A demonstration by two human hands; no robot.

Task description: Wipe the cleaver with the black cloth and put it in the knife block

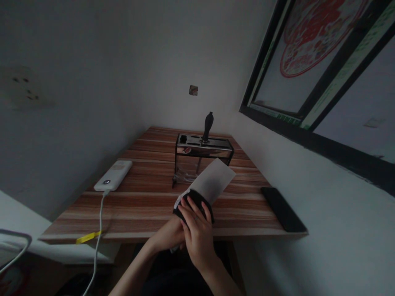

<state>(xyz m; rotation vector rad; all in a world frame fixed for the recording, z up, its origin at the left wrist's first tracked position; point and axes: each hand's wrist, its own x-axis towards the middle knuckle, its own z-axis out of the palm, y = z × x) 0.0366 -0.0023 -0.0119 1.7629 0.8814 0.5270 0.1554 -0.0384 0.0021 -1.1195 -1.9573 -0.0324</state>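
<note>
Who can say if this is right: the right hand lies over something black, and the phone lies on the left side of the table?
No: the phone lies on the right side of the table, as the head view shows. The right hand does lie over something black.

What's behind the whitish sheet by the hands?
Behind the sheet stands the box with the black handle, on the striped table. The box's top and left side show; its lower right corner is covered by the sheet and cannot be seen.

Nothing legible — green marks on the dark frame are blurred.
</note>
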